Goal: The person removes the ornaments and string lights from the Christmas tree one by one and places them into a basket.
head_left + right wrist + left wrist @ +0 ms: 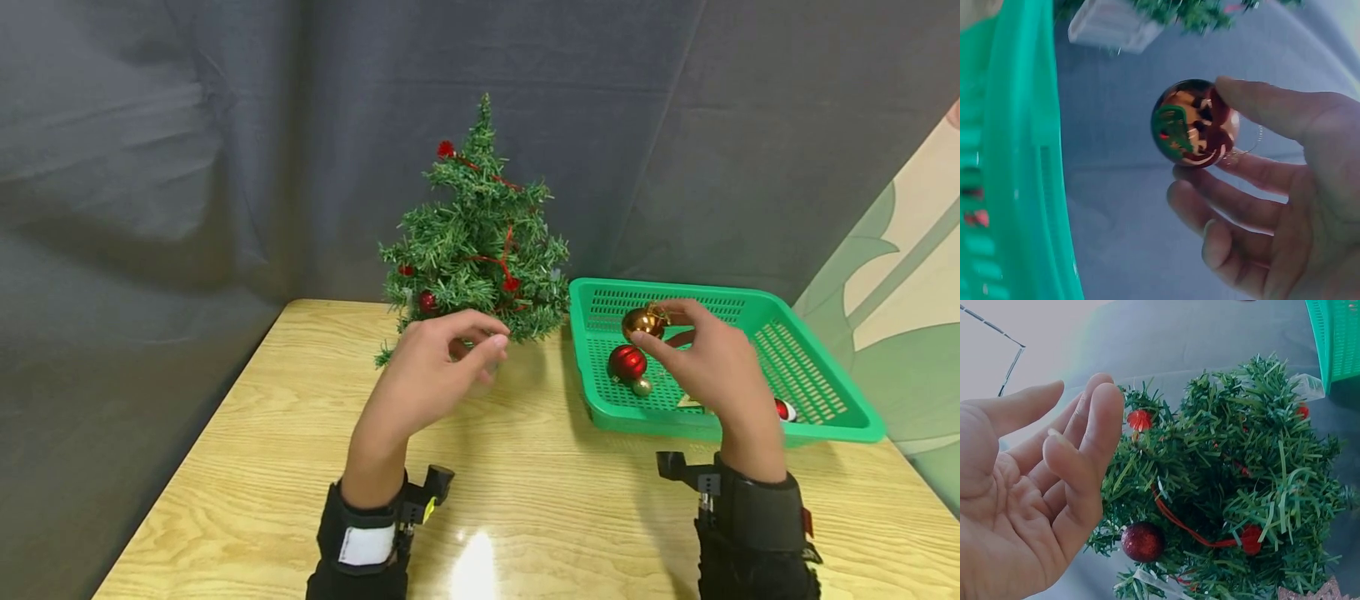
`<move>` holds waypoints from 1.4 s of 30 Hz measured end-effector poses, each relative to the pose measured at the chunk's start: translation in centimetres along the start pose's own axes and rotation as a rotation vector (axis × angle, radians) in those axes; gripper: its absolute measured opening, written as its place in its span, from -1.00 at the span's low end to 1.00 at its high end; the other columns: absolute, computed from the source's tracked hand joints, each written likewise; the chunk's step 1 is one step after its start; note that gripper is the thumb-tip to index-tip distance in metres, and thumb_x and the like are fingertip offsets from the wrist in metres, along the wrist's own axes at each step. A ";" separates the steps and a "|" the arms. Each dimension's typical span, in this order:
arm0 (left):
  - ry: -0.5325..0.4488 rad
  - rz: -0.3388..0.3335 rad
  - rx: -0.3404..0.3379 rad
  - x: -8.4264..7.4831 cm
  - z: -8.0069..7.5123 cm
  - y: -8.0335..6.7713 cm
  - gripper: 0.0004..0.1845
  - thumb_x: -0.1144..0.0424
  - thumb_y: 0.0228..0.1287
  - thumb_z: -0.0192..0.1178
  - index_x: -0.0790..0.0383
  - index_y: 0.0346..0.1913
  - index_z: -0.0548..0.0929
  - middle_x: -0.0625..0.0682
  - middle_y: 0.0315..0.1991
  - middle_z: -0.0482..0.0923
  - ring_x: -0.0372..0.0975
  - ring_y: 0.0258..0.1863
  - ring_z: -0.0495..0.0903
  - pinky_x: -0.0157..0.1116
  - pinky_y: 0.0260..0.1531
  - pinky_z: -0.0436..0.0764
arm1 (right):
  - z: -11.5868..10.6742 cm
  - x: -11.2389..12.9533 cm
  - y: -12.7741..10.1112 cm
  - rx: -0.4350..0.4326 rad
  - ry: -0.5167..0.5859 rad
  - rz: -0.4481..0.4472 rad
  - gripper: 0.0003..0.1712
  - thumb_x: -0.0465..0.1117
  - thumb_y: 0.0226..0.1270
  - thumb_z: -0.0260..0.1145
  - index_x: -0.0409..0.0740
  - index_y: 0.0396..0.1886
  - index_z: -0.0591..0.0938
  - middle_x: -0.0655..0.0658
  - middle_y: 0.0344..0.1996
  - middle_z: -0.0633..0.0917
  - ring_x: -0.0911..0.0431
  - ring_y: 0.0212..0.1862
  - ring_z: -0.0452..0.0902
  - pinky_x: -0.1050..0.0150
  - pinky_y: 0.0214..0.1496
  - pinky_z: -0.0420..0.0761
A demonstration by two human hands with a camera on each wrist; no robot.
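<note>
A small green Christmas tree (pixel 480 242) (pixel 1229 494) with red ribbon and red baubles stands at the back of the wooden table (pixel 300 467). My left hand (pixel 442 362) (pixel 1054 487) hovers in front of its lowest branches, fingers relaxed and holding nothing. My right hand (pixel 693 346) (pixel 1260 187) is over the green basket (pixel 825 417) (pixel 1016 156) and pinches a shiny gold bauble (pixel 643 322) (pixel 1194 123) between thumb and fingers. A red bauble (pixel 627 362) and a small gold one (pixel 642 387) lie in the basket beneath it.
A grey curtain (pixel 187 150) hangs behind the table. The basket sits at the table's right side, with another red ornament (pixel 783 409) near its front wall. The table's left edge drops off beside the curtain.
</note>
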State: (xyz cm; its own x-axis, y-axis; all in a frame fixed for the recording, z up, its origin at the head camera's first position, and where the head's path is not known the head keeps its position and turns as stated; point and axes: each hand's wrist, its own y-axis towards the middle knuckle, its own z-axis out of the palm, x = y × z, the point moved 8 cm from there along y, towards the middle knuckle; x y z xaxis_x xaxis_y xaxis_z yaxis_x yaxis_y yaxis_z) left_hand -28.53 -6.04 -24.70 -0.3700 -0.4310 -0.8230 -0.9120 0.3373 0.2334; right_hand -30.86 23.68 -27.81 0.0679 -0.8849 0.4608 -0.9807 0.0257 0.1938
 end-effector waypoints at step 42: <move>0.045 -0.066 -0.284 4.8 -7.9 -1.5 -0.83 0.20 0.43 0.22 0.17 -0.06 0.70 0.09 -0.29 0.70 -0.05 -0.38 0.70 -0.28 -0.48 0.49 | -0.4 2.5 -0.4 -0.203 0.020 -0.084 -0.71 0.00 0.47 0.23 -0.05 -0.01 0.69 -0.16 -0.24 0.78 -0.07 -0.20 0.62 0.20 -0.35 0.39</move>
State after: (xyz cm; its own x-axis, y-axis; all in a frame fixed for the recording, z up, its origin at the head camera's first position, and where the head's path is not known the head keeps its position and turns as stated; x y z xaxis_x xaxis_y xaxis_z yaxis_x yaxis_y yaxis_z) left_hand -30.34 -15.19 -24.91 -0.3101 -0.4832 -0.8188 -0.9450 0.0624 0.3211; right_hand -30.23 21.61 -26.36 0.1533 -0.8788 0.4520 -0.9144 0.0473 0.4021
